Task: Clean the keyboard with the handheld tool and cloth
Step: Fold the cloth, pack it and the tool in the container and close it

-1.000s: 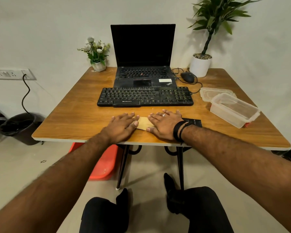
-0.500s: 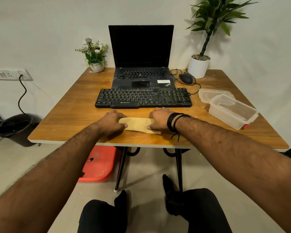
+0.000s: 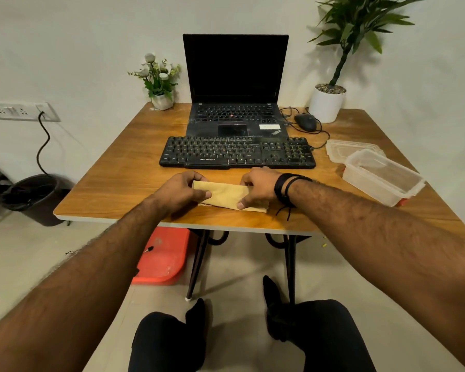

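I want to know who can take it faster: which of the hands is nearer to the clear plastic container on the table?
Right. The right hand grips the yellow cloth, just left of the clear plastic container. The left hand grips the cloth's other end, farther away.

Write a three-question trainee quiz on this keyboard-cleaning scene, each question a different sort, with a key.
1. True or false: both hands grip the yellow cloth.
2. What lies just behind the cloth? A) black keyboard B) mouse C) clear container
3. Fill in: the laptop screen is ____.

Key: 1 true: left hand and right hand each pinch an end. 2 A. 3 dark.
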